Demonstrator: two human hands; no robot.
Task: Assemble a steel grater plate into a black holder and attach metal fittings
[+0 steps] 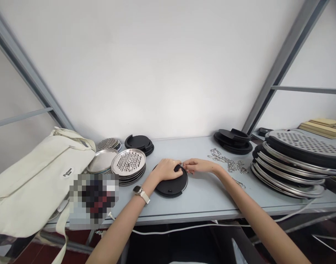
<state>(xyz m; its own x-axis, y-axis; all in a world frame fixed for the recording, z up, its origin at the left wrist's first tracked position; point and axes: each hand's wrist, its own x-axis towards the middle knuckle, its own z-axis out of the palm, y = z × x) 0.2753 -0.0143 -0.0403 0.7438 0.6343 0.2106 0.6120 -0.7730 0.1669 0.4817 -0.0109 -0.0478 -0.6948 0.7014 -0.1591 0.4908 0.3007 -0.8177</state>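
Observation:
A round black disc (169,187) with a thin metal rim at its right edge lies flat on the table in front of me. My left hand (168,170) is closed over its upper part, the fingers wrapped towards its far edge. At the disc's upper right edge, my right hand (192,166) pinches a small shiny piece, which looks like a wire clip and is mostly hidden by the fingers. More loose wire clips (234,165) lie scattered to the right of that hand. A stack of round metal grater plates (128,162) stands left of the disc.
Black round parts (139,143) are piled behind the grater plates, and more black parts (233,140) sit at the back right. A tall stack of metal and black discs (294,165) stands far right. A cream bag (43,179) covers the left end. A white cable (184,229) runs along the table's front edge.

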